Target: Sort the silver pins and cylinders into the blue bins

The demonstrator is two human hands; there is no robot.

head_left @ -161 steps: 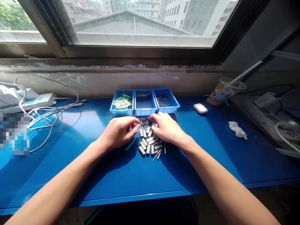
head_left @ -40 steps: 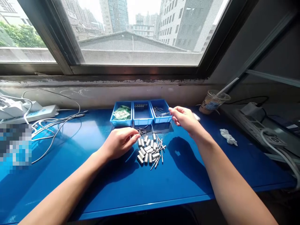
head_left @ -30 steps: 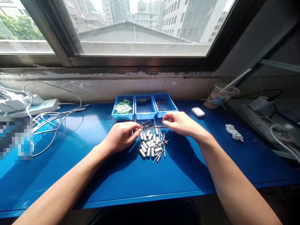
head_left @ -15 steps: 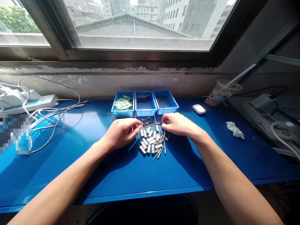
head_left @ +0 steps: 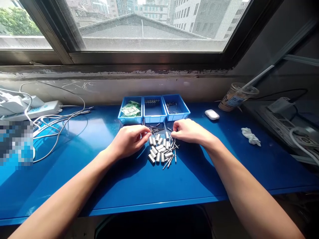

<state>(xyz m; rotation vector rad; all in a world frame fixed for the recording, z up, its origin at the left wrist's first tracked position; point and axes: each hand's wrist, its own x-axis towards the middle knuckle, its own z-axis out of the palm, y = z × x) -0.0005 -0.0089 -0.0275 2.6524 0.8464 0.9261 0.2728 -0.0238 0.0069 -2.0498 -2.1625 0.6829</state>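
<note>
A heap of short silver cylinders (head_left: 159,151) mixed with thin metal pins lies on the blue table (head_left: 139,179). My left hand (head_left: 128,141) rests at the heap's left edge, fingers curled, tips pinched near the pins. My right hand (head_left: 190,131) hovers at the heap's upper right, fingers curled down onto the pins. What either pinch holds is too small to see. Behind the heap stand three small blue bins: the left bin (head_left: 124,119) holds green packets, the middle bin (head_left: 154,118) small dark parts, the right bin (head_left: 185,111) loose pins.
A white earbud case (head_left: 212,115), a plastic cup with a straw (head_left: 235,96) and a crumpled tissue (head_left: 251,136) sit to the right. A power strip (head_left: 37,109) and white cables (head_left: 57,124) lie at left. More sockets and cables are at far right.
My right hand came back from the right bin to the heap's upper right edge and curled onto the pins. My left hand stayed at the heap's left side.
</note>
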